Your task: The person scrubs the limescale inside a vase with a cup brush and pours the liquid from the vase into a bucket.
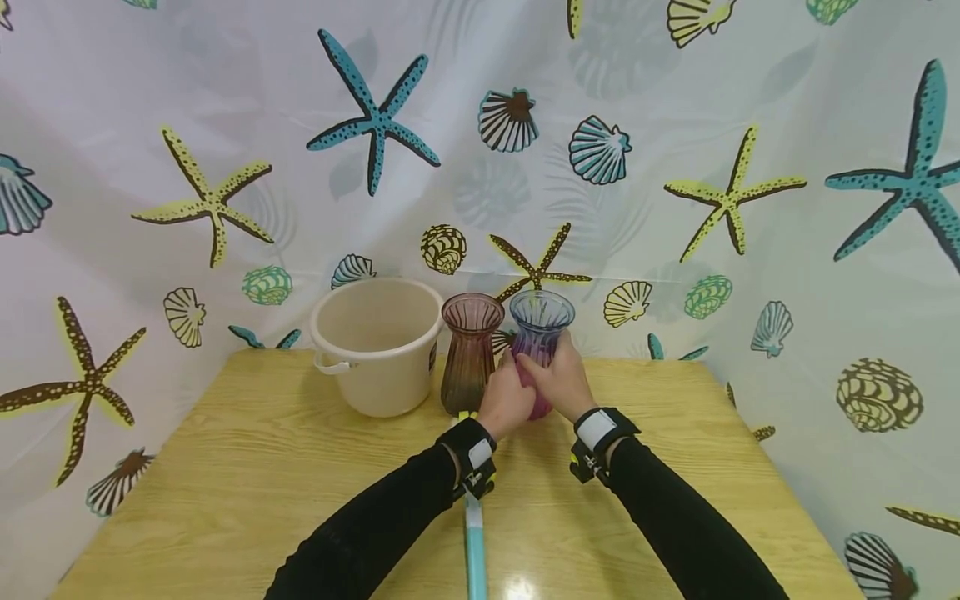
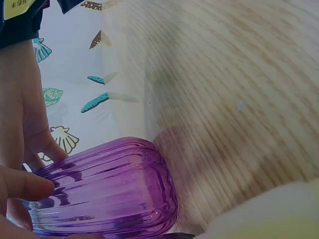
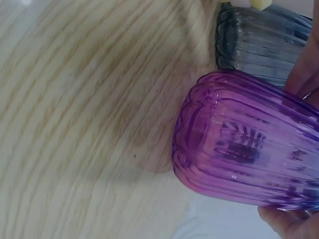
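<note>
A ribbed glass vase [image 1: 542, 313], blue at its flared rim and purple at its base, stands upright between my two hands at the back of the table. My left hand [image 1: 507, 398] holds its near left side. My right hand [image 1: 566, 379] grips it from the right, thumb across the front. In the left wrist view, fingers of both hands lie around the upper part of the purple glass [image 2: 109, 189]. The right wrist view shows the purple base [image 3: 224, 144] close over the wood. Just left of it stands a brown-to-grey ribbed vase [image 1: 468, 358], untouched.
A cream bucket [image 1: 375, 375] with a side handle stands left of the brown vase. A strip of light blue tape [image 1: 476, 550] runs along the wooden table [image 1: 285, 500] toward the front. Behind hangs a white curtain [image 1: 465, 183] printed with starfish and shells.
</note>
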The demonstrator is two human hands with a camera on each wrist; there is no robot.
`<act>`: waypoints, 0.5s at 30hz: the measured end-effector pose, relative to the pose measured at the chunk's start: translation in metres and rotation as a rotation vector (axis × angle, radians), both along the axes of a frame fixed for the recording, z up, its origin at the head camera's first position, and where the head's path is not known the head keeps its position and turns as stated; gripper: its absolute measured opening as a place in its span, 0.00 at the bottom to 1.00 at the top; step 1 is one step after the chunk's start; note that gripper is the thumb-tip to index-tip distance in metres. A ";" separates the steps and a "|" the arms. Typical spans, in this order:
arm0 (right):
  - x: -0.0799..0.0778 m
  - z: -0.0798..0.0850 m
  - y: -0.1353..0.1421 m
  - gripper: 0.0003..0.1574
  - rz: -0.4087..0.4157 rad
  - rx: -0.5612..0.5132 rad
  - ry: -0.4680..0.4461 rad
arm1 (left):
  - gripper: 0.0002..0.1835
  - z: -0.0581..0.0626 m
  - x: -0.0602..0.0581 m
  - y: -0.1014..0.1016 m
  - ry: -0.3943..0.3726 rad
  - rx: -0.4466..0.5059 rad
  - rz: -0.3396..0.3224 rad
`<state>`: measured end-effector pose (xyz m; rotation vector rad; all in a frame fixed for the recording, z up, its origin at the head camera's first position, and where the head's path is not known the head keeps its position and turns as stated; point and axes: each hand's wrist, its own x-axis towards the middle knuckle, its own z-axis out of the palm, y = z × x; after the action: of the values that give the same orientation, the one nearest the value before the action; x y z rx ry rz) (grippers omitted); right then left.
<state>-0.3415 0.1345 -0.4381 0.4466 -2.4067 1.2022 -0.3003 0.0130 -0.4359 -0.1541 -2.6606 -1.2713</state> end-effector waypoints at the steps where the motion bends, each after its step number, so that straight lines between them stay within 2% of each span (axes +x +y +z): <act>1: 0.000 0.000 0.000 0.49 0.003 0.001 -0.006 | 0.40 0.000 0.001 -0.001 0.007 -0.002 0.000; 7: 0.002 0.001 0.001 0.50 0.042 0.007 -0.037 | 0.26 0.002 0.011 -0.014 0.094 -0.007 0.023; 11: 0.006 0.004 0.005 0.51 0.085 -0.004 -0.059 | 0.24 0.004 0.023 -0.029 0.165 -0.020 0.003; 15: 0.011 0.006 0.019 0.56 0.095 0.032 -0.119 | 0.23 0.003 0.041 -0.050 0.285 -0.168 -0.031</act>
<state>-0.3300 0.1532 -0.4320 0.5180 -2.5338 1.2643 -0.2591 -0.0367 -0.4325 -0.3720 -2.5206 -0.9514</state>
